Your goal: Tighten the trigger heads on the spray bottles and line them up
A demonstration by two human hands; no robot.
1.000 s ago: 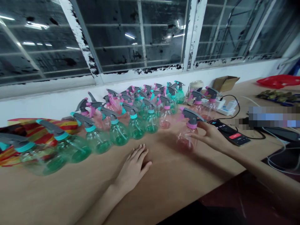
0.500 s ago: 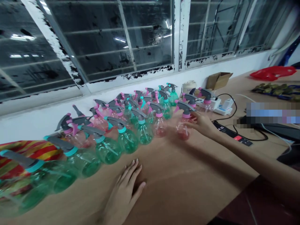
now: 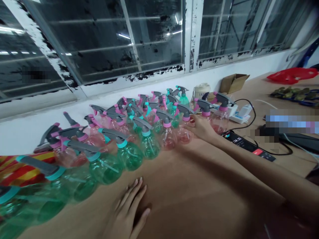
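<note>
My right hand (image 3: pixel 202 128) is closed around the side of a pink spray bottle (image 3: pixel 184 136) with a grey trigger head and pink collar. It stands upright beside another pink spray bottle (image 3: pixel 168 138) at the right end of the front row. My fingertips are partly hidden behind the held bottle. Flat on the table rests my left hand (image 3: pixel 128 209), fingers stretched out and holding nothing. Nearest to it are a green spray bottle (image 3: pixel 130 156) and more green ones with turquoise collars, running down to the left.
Behind the front row stand several more pink and green bottles near the wall. To the right are a white tub (image 3: pixel 201 91), a cardboard box (image 3: pixel 234 83), a power strip (image 3: pixel 240 116), a phone (image 3: pixel 245 144) and cables. A red bag (image 3: pixel 291 75) lies farther back.
My right hand has moved left with the pink spray bottle, bringing it up close to the other pink one in the front row. My left hand stays flat; the view has shifted slightly.
</note>
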